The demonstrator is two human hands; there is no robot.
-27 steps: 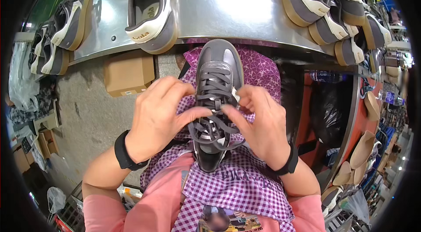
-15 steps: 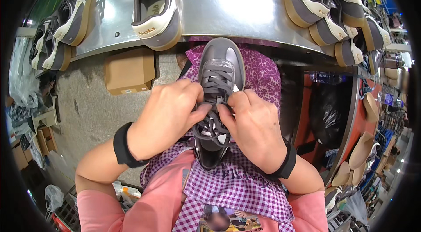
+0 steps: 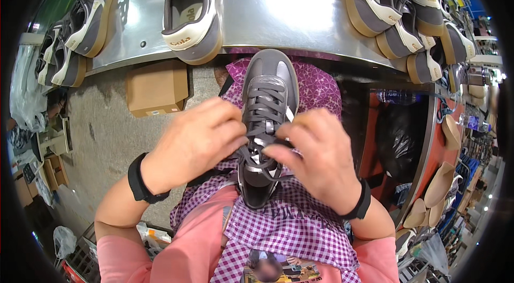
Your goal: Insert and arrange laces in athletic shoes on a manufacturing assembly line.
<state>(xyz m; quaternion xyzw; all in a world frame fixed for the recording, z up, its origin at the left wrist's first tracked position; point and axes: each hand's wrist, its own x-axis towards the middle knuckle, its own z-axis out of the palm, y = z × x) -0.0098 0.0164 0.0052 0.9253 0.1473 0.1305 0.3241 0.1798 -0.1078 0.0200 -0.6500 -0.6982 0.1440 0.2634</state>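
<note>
A dark grey sneaker [image 3: 269, 67] with a gum sole rests on my lap, toe pointing away from me. Its grey laces run crisscross up to the tongue, where the shoelace [image 3: 261, 164] forms loose loops over the opening. My left hand [image 3: 195, 141] is closed at the left of the tongue, its fingertips pinching the lace. On the other side my right hand [image 3: 321, 157] has thumb and forefinger closed on a dark length of lace, slightly blurred by motion. Both hands wear black wristbands.
A metal worktable [image 3: 257, 26] lies beyond my lap. On it stand a similar sneaker [image 3: 193, 37], a few at the left, and several piled at the right. A cardboard box [image 3: 155, 90] sits below at left. Tan insoles [image 3: 440, 184] hang over the red-sided rack at right.
Both hands have drawn apart, the left to the left and the right to the right and lower. The lace at the tongue is pulled outward between them. The sneaker has barely shifted.
</note>
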